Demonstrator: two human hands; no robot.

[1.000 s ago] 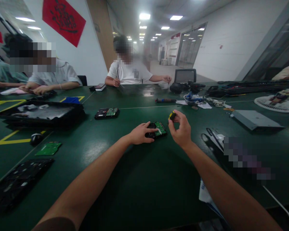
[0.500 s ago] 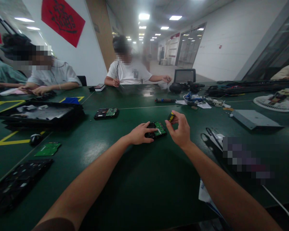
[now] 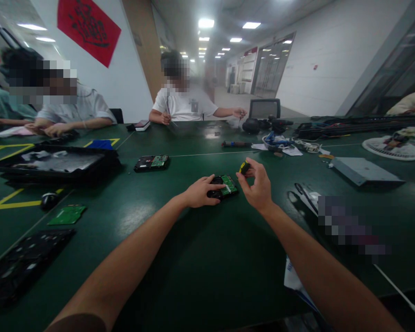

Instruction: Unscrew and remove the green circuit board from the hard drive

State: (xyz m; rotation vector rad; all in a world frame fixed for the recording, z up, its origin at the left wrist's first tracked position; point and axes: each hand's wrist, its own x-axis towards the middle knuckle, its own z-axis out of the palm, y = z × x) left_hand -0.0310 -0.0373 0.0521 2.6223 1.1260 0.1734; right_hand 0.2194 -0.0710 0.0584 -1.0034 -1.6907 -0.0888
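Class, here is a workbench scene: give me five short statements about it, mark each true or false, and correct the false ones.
1. The left hand touches a black device bearing a green board. True.
2. The right hand holds a small yellow-and-black tool. True.
3. A loose green circuit board lies on the table. True.
4. That loose circuit board lies right of both hands. False: it lies left of them.
5. The table is white. False: it is green.

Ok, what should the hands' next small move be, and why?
Probably bring the yellow-and-black tool in the right hand to the green circuit board: the left hand rests on the black drive bearing it, seemingly steadying it, while the tool is pinched close by.
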